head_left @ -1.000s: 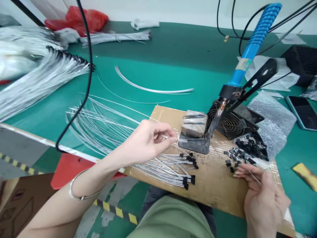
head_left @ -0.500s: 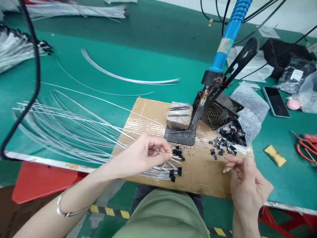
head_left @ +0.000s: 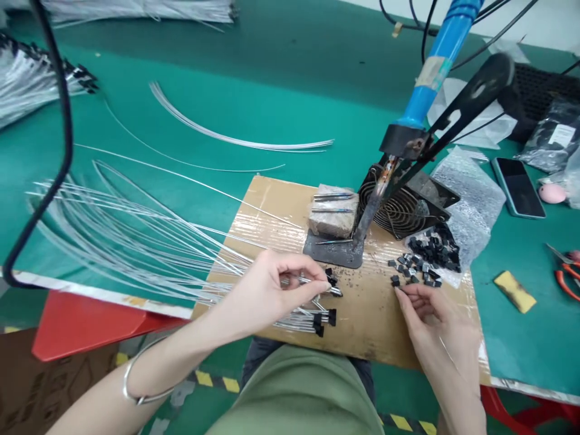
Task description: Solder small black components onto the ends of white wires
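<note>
My left hand [head_left: 290,290] is closed in a pinch on a thin white wire, its tip just showing at the thumb and forefinger. Below and beside it lie other wires with black connector ends [head_left: 319,325] on a cardboard sheet [head_left: 367,335]. My right hand [head_left: 441,326] pinches at a small black connector piece [head_left: 396,281], thumb and forefinger tips meeting at its lower edge. A fine wire [head_left: 447,351] crosses the right palm. Loose black connector pieces [head_left: 414,266] are scattered just beyond those fingertips, beside a clear bag of more.
A blue-handled soldering iron [head_left: 423,90] leans in its stand over a tip block [head_left: 333,223]. Behind sits a small fan [head_left: 399,211]. Rightward lie a yellow sponge [head_left: 515,291], a phone [head_left: 519,187] and orange-handled pliers [head_left: 568,281]. Long wires [head_left: 122,235] spread left.
My right hand has moved left and its thumb and forefinger have come down onto a black connector piece. The left hand keeps its pinch; the view has shifted slightly.
</note>
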A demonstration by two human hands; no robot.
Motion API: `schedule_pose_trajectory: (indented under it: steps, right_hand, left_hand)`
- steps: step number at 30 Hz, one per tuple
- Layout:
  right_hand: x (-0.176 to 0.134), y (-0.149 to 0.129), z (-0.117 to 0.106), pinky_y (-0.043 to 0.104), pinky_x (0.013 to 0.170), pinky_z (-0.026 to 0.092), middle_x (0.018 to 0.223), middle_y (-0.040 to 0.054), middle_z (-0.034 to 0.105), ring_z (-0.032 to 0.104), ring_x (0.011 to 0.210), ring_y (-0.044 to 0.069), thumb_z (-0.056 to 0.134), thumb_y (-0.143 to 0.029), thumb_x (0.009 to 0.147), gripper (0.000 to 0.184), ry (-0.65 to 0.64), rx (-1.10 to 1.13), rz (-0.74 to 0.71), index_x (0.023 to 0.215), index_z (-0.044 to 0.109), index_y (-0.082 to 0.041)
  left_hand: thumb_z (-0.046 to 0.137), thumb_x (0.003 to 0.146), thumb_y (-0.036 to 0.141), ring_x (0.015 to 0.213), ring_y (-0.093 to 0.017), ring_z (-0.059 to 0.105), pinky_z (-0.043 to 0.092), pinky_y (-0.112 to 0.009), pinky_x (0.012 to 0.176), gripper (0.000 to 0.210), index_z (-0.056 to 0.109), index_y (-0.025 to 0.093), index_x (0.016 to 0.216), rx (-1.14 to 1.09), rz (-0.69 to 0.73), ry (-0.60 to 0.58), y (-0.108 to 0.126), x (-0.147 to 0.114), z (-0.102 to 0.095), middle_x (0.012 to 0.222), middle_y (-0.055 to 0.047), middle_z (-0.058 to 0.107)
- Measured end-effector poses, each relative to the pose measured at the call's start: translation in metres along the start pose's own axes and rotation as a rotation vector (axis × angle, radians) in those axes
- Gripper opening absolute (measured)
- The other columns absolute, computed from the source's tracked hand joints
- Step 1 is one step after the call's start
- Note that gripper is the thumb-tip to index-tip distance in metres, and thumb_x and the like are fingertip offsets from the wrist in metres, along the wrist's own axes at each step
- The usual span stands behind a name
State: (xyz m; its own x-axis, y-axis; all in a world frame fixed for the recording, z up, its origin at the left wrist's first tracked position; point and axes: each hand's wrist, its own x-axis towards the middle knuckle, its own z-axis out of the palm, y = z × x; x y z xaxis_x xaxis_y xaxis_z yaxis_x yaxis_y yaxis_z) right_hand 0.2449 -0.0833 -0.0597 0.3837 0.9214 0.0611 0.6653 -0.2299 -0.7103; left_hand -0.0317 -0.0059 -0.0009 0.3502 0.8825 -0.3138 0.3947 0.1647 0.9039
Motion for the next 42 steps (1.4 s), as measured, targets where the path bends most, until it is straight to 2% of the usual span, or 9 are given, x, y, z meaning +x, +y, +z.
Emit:
schedule_pose_trajectory:
  steps: [4,9,14,17,20,24,28,34,42]
  right_hand:
    - [-0.004,0.005,0.000,0.029,0.064,0.059,0.081,0.0057,0.078,0.070,0.064,0.017,0.081,-0.066,0.085,0.048,0.104,0.082,0.075,0.092,0.078,-0.019]
    - [-0.006,0.004,0.001,0.032,0.068,0.060,0.089,0.0084,0.082,0.073,0.070,0.021,0.083,-0.079,0.073,0.067,0.120,0.162,0.189,0.100,0.084,-0.018]
    - [-0.006,-0.012,0.003,0.029,0.064,0.057,0.086,0.0074,0.080,0.068,0.066,0.018,0.085,-0.080,0.069,0.063,0.183,0.156,0.196,0.087,0.084,-0.019]
    - [-0.008,-0.016,0.008,0.025,0.055,0.055,0.081,0.0076,0.079,0.067,0.063,0.017,0.088,-0.079,0.067,0.064,0.207,0.219,0.246,0.088,0.084,-0.018]
    - [-0.010,-0.016,0.012,0.022,0.050,0.055,0.072,0.0061,0.077,0.066,0.055,0.015,0.092,-0.072,0.068,0.061,0.155,0.337,0.274,0.093,0.085,-0.017]
    - [-0.012,-0.027,0.018,0.022,0.045,0.056,0.066,0.0059,0.076,0.065,0.047,0.015,0.096,-0.052,0.074,0.040,0.091,0.461,0.225,0.089,0.086,-0.016]
    - [-0.011,-0.045,0.023,0.023,0.042,0.056,0.063,0.0050,0.075,0.067,0.047,0.016,0.093,-0.041,0.081,0.025,0.013,0.585,0.173,0.085,0.085,-0.018]
    - [-0.013,-0.061,0.028,0.022,0.045,0.058,0.064,0.0038,0.075,0.067,0.049,0.015,0.088,-0.036,0.087,0.017,-0.094,0.640,0.182,0.085,0.085,-0.019]
    - [-0.023,-0.088,0.032,0.019,0.050,0.053,0.061,-0.0018,0.069,0.061,0.051,0.010,0.086,-0.038,0.086,0.017,-0.190,0.732,0.374,0.081,0.083,-0.023]
  left_hand:
    - [0.066,0.093,0.031,0.066,-0.017,0.066,0.047,-0.026,0.057,0.020,0.079,0.018,0.085,0.049,0.056,0.024,0.000,-0.007,0.008,0.078,-0.006,0.080]
    - [0.061,0.098,0.018,0.057,-0.012,0.056,0.039,-0.026,0.050,0.017,0.077,0.018,0.091,0.206,0.222,0.098,-0.001,-0.012,0.020,0.080,-0.003,0.077]
    - [0.062,0.095,0.013,0.069,-0.016,0.063,0.042,-0.028,0.056,0.016,0.075,0.020,0.088,0.238,0.286,0.136,-0.001,-0.010,0.024,0.081,-0.003,0.077]
    - [0.062,0.094,0.014,0.071,-0.016,0.064,0.044,-0.029,0.060,0.017,0.076,0.020,0.086,0.200,0.276,0.119,-0.001,-0.009,0.023,0.080,-0.003,0.077]
    - [0.062,0.094,0.016,0.064,-0.014,0.060,0.043,-0.028,0.059,0.018,0.077,0.019,0.085,0.147,0.238,0.104,-0.002,-0.008,0.022,0.078,-0.001,0.077]
    - [0.065,0.093,0.021,0.054,-0.010,0.047,0.035,-0.025,0.050,0.017,0.080,0.018,0.085,0.065,0.162,0.101,-0.003,-0.005,0.019,0.074,0.000,0.076]
    - [0.067,0.092,0.024,0.056,-0.011,0.046,0.034,-0.024,0.049,0.018,0.081,0.019,0.081,0.007,0.119,0.114,0.001,-0.002,0.017,0.074,-0.001,0.078]
    - [0.068,0.091,0.030,0.062,-0.015,0.057,0.039,-0.025,0.052,0.020,0.079,0.019,0.078,-0.071,0.058,0.094,0.005,0.002,0.016,0.074,-0.004,0.078]
    - [0.068,0.089,0.039,0.055,-0.014,0.044,0.030,-0.028,0.050,0.026,0.081,0.019,0.078,-0.040,0.006,0.093,0.005,0.003,0.016,0.070,-0.004,0.074]
